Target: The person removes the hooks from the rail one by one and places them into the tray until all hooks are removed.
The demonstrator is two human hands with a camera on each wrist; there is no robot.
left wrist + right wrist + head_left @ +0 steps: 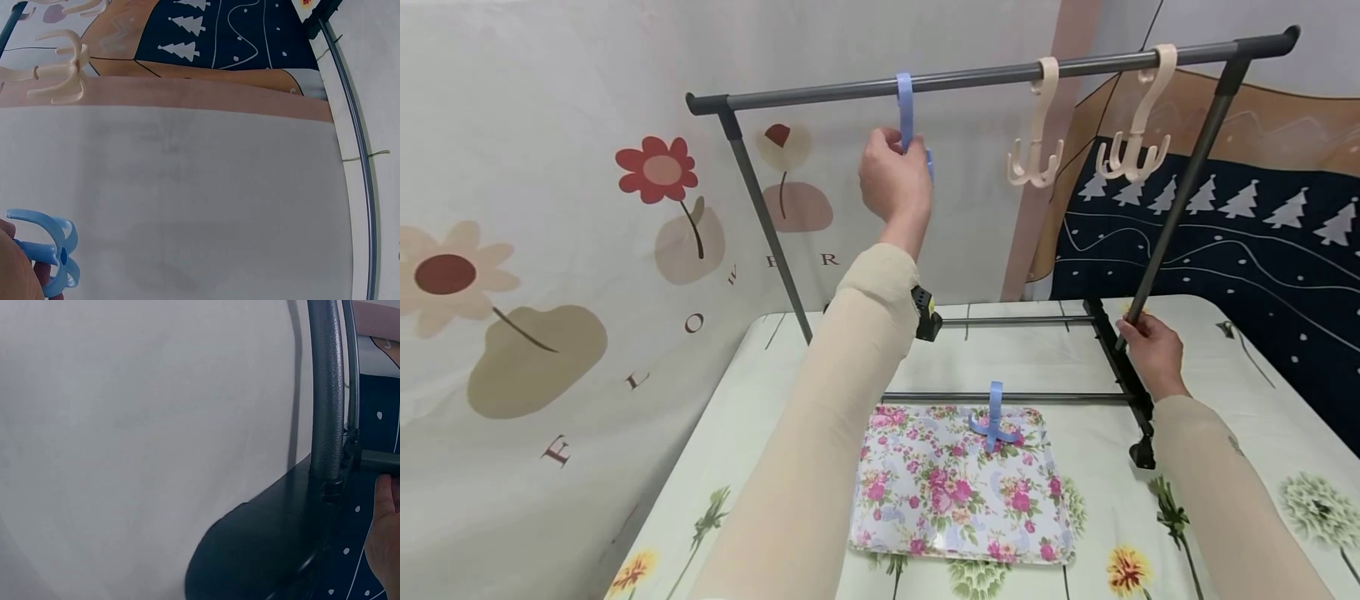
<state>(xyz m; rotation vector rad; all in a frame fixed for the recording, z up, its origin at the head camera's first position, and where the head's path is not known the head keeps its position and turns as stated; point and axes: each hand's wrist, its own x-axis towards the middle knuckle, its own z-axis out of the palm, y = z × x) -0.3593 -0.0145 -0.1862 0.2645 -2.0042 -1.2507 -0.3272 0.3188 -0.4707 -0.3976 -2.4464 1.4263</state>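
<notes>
A blue multi-prong hook [906,104] hangs over the top rail of a dark grey metal rack [820,93], left of the rail's middle. My left hand [897,179] pinches its stem just below the rail; in the left wrist view the prongs of the hook [62,253] stick out past the fingers. Low on the rack's right upright [1183,187], my right hand [1156,357] grips the post with thumb and fingers. At the edge of the right wrist view, part of that hand [384,540] shows against the post.
Two cream hooks, one nearer the middle [1036,137] and one at the right [1138,125], hang on the rail. Another blue hook [994,421] lies on a flat floral-print item [955,500] in front of the rack. Printed fabric [1217,225] hangs behind.
</notes>
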